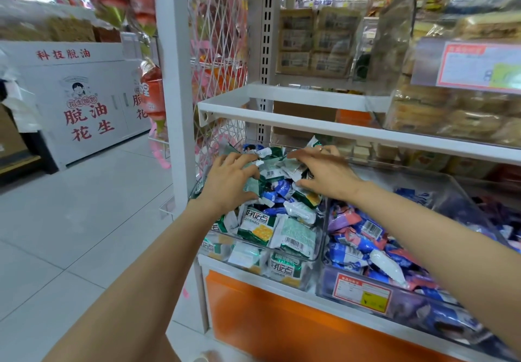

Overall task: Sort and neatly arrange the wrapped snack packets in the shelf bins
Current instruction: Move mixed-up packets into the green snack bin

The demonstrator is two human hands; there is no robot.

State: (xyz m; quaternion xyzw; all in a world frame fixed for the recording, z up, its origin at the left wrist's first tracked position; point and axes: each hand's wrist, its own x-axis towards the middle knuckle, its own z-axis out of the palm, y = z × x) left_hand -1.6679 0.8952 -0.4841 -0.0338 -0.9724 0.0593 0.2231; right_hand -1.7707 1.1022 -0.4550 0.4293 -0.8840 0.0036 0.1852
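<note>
Packets [282, 229] are lying in a jumbled heap in the left bin [320, 232], on the bottom tier under the white shelf [310, 124]. Mostly green-and-white ones, some face up, some showing barcodes, none lining up. Blue packets [279, 189] are sitting mixed in mid-pile, and they are looking like the stock in the right bin [439, 316], which is holding blue, pink and purple wrappers, also loose and tilting every way.

Progress, as a judgement: early. Nothing is reading as sorted or stacked in either bin. The blue strays are needing to go across, then the greens are needing facing and rowing, then the right bin is needing the same.

Both arms are reaching forward and down over the bin front, wrists nearly level, hands meeting over the back of the left bin's heap, close together but not touching.

Left hand [231, 181] is coming in palm down, fingers curling round a clump of green packets and gripping them. Right hand [324, 175] is lying palm down on the top of the pile, fingers stretching forward and pressing on wrappers, thumb tucking against a packet edge; it is not clearly pinching anything.
</note>
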